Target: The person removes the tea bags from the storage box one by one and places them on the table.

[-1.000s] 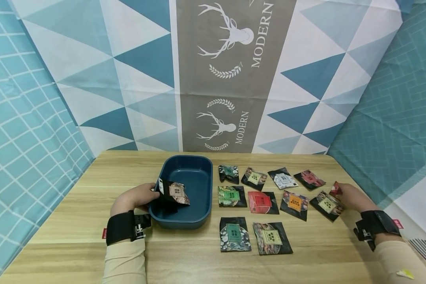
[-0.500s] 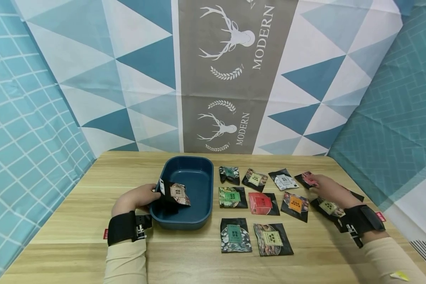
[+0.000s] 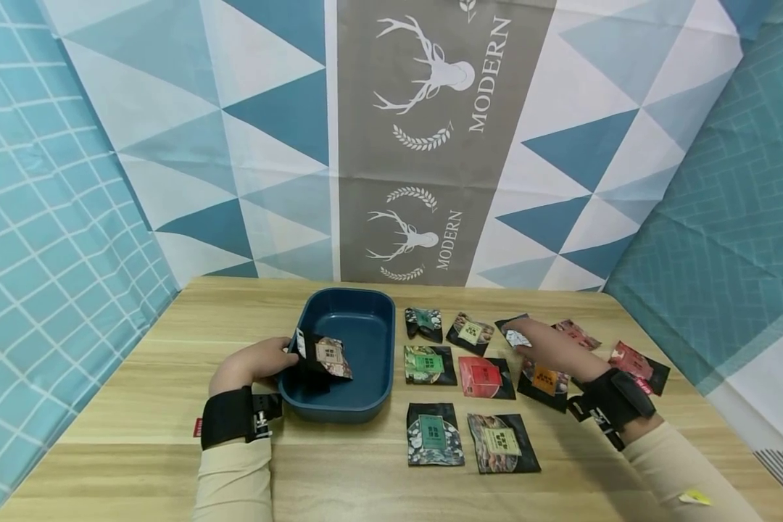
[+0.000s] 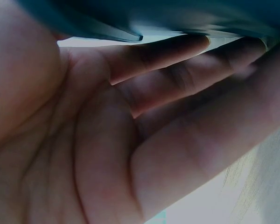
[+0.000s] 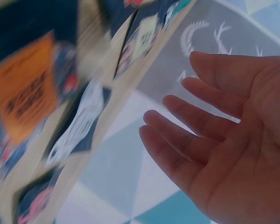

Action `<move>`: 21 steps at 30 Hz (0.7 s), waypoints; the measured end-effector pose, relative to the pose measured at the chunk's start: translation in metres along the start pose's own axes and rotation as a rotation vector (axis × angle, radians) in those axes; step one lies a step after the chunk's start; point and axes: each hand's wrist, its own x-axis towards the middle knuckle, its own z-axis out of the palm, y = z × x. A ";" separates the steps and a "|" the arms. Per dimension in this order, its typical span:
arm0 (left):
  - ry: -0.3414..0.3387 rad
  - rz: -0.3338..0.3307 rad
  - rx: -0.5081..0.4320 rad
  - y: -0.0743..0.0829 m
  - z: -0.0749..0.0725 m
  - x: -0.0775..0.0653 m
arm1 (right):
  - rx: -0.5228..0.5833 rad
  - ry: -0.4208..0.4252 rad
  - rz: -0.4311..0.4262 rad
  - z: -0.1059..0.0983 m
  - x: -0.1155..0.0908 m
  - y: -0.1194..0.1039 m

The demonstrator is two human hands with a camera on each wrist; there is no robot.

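Note:
My left hand (image 3: 261, 361) grips the left wall of a dark blue basin (image 3: 393, 348), fingers along the outside and thumb over the rim. A black packet with a pale brown label (image 3: 330, 354) leans inside the basin, near the thumb. The right hand (image 3: 551, 348) hovers over the table with relaxed, spread fingers and holds nothing. Below its fingertips lies a packet with a white label (image 5: 79, 121), partly covered by the hand in the head view. An orange-labelled packet (image 3: 544, 378) lies just under the right hand.
Several more packets lie in rows right of the basin, among them a green-labelled packet (image 3: 428, 364), a red packet (image 3: 485, 376) and a far-right red-labelled packet (image 3: 634, 362). Two stand apart nearer the front, one a yellow-green-labelled packet (image 3: 501, 442). A patterned cloth (image 3: 424, 145) hangs behind the table.
My right hand has moved left from the far-right packets, past a red-labelled one, to the white-labelled one. The far-right red-labelled packet now shows uncovered. The left hand stays at the basin.

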 end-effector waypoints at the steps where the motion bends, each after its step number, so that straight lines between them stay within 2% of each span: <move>1: -0.001 -0.002 -0.006 -0.001 0.000 0.001 | -0.002 -0.007 -0.010 0.001 0.003 -0.004; 5: -0.027 0.022 -0.018 -0.009 -0.001 0.007 | -0.025 -0.023 -0.046 0.007 0.012 -0.017; 11: 0.012 -0.022 -0.015 0.000 0.002 -0.001 | 0.006 -0.027 -0.085 0.006 0.020 -0.043; 16: -0.001 -0.018 -0.020 0.002 0.000 -0.003 | 0.039 -0.031 -0.129 0.003 0.028 -0.070; 21: -0.003 -0.016 -0.018 0.001 0.001 -0.002 | 0.008 -0.012 -0.182 0.004 0.033 -0.094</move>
